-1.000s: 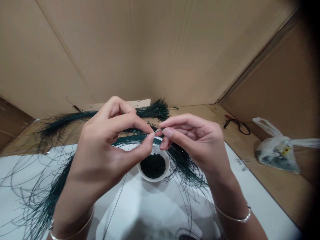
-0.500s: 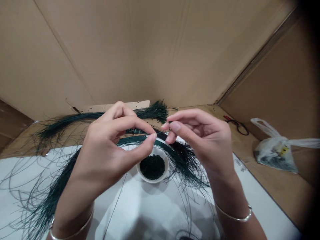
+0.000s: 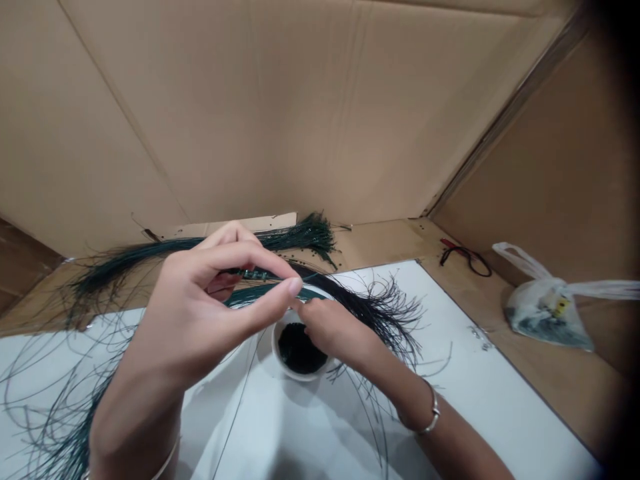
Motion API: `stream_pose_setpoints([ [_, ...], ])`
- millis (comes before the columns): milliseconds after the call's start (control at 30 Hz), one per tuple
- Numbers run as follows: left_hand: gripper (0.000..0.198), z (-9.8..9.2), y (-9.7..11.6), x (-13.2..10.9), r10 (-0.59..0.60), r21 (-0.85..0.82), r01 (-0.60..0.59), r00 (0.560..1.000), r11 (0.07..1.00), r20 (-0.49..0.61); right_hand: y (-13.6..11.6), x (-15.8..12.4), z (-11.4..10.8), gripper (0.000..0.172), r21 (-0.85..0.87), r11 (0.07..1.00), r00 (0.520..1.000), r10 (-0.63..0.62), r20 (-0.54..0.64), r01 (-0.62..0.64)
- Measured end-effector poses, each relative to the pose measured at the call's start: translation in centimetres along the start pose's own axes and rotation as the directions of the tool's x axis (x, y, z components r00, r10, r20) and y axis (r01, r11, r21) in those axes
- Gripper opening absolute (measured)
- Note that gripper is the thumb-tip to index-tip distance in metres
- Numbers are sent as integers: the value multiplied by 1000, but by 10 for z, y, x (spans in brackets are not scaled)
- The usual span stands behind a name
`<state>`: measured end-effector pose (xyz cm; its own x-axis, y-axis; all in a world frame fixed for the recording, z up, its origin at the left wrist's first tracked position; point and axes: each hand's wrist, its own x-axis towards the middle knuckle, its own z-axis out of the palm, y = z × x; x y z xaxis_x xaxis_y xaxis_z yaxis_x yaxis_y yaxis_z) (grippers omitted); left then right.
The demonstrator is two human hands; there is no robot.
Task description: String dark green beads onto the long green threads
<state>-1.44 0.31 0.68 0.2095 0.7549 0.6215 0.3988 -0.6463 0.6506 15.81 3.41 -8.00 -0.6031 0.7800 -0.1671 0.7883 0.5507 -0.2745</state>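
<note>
My left hand (image 3: 235,287) is raised at the middle, thumb and forefinger pinched on a thin dark green strand (image 3: 313,275), which shows just right of the fingertips. My right hand (image 3: 327,323) reaches in from the right above a small white bowl (image 3: 277,360) of tiny dark beads (image 3: 303,350). Its fingers are bent and lie close below my left fingertips; their tips are partly hidden, and what they hold does not show. Behind both hands, a bundle of dark strands (image 3: 370,310) curves across the white board.
Another dark green bundle (image 3: 145,250) lies along the cardboard wall (image 3: 300,113). Loose strands (image 3: 55,427) spread at the left over the white board (image 3: 475,373). At the right are a red-and-black cord-like item (image 3: 467,257) and a tied plastic bag (image 3: 545,313).
My right hand has swung left and down, from beside the left fingertips to above the bowl. The left hand keeps its pinch and has shifted slightly left and down.
</note>
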Motion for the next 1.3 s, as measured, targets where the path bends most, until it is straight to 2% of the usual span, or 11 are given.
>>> stream_pose_setpoints([
  [167,4,0,0,-1,-20,-8,19,999,1000,-38,-13,0,9,50,-111,983,985,153,77,-144],
  [300,5,0,3,-2,-29,-4,29,998,1000,-49,-21,0,7,27,-136,979,971,176,160,-155],
  [500,3,1,3,-1,-18,18,18,999,1000,-49,-18,8,10,29,-124,975,964,203,174,-183],
  [633,3,1,2,0,-45,9,45,998,999,-52,-2,7,-1,21,-14,986,974,163,157,-163],
  [800,6,0,7,0,-79,41,82,995,996,-59,22,4,-26,14,339,941,993,-17,118,-24],
  [867,6,0,8,0,-77,39,80,995,996,-58,27,2,-33,12,614,788,997,-76,13,52],
  [933,6,-1,8,0,-78,23,79,995,997,-56,29,-1,-37,16,888,429,986,-79,-145,165],
  [1000,6,0,7,0,-74,26,76,996,997,-52,28,-4,-40,22,967,31,967,-36,-253,254],
  [1033,7,0,6,-1,-68,34,70,996,997,-50,27,-5,-41,25,958,-90,961,-22,-275,272],
  [1133,7,2,4,-1,-51,58,53,998,997,-35,23,-8,-44,26,922,-275,961,17,-278,272],
  [1300,3,4,1,1,-19,73,21,1000,997,-22,18,-12,-48,23,885,-391,965,37,-261,255],
])
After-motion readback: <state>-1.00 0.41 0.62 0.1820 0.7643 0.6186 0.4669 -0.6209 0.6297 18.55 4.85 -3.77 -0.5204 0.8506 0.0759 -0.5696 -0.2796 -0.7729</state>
